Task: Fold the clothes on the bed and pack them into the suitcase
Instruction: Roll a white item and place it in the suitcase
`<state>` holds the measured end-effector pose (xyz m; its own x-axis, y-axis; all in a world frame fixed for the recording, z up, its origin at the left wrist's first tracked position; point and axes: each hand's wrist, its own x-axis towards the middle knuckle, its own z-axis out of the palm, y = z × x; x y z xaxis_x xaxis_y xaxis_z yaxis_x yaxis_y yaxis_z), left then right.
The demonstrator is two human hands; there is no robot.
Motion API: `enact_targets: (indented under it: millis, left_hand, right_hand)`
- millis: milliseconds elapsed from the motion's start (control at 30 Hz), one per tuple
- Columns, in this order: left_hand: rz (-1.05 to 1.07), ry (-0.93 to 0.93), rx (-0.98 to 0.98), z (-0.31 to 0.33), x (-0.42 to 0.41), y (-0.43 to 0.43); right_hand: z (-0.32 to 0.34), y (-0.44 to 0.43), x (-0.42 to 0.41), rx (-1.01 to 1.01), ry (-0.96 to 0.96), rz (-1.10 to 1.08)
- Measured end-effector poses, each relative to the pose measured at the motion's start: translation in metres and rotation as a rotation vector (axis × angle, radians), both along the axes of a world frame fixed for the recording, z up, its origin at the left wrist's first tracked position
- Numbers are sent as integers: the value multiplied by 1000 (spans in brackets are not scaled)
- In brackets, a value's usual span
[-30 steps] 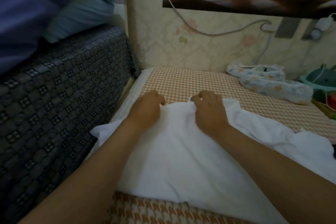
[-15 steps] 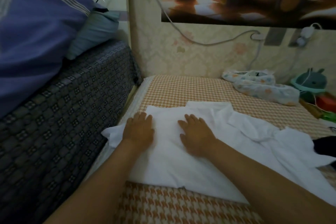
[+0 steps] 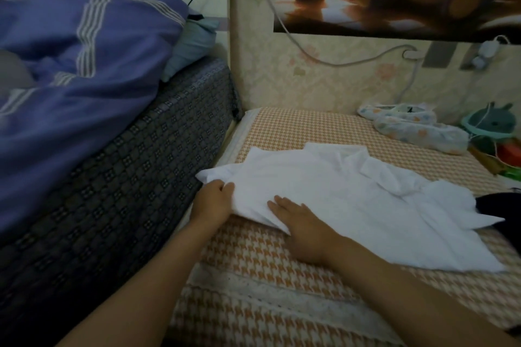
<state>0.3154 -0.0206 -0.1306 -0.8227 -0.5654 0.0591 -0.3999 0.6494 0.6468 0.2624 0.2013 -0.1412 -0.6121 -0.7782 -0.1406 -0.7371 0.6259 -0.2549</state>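
- White shirt (image 3: 324, 191) lies spread on the bed (image 3: 282, 304), mid-scene, with one sleeve trailing off to the left.
- Curled fingers of the left hand (image 3: 214, 200) pinch the shirt's left edge; the right hand (image 3: 304, 222) lies flat on its near edge, fingers straight.
- Folding looks barely begun (the right part is rumpled, and no clean fold shows).
- Remaining, I judge: this shirt, a dark garment (image 3: 496, 205) at the right edge, then packing; no suitcase is in view.

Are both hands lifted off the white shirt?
No, the left hand grips the white shirt at its left edge, and the right hand presses flat on it.
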Motion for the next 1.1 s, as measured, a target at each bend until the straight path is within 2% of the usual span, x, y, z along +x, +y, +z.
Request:
enact_targets:
  millis: [133,167,233,267,300,333,400,567,700,767,833,933,1033,1100]
  left_hand:
    - [-157,-329,-229,-6,16,-24]
    - [-173,-327,-305,-5,19,-23]
    - [-248,-131,-498,3,21,-15]
    - [-375,-38,-539,9,22,-9]
    - [-543,-35,-509,13,22,-5]
    - [-691,-118,-464,17,24,2]
    - [-820,-344,-459,14,25,16]
    - [-728,-466,-459,24,20,21]
    - [-769,-782,-502,40,22,11]
    - [-785,-901,-460,43,18,11]
    - [-809,-875,-431,49,7,18]
    - [-769,-575,-347,66,-13,48]
    - [-732,-297,-327,67,-40,89]
    - [-742,-198,-335,59,-64,116]
  right_hand:
    - [-3,0,9,49,21,38]
    - [-4,1,10,51,28,41]
    - [-2,4,10,30,30,28]
    - [0,7,8,27,35,18]
    - [2,12,7,40,48,8]
    - [4,17,5,65,66,-2]
    - [7,28,3,130,98,-27]
    - [5,34,12,233,14,-87]
    - [12,16,39,284,-60,5]
    - [24,14,43,275,-98,40]
    - [34,21,34,112,-142,20]
    - [42,48,7,-186,-102,-133]
    - [39,89,-30,-218,95,-304]
    - [37,120,-54,-104,198,-403]
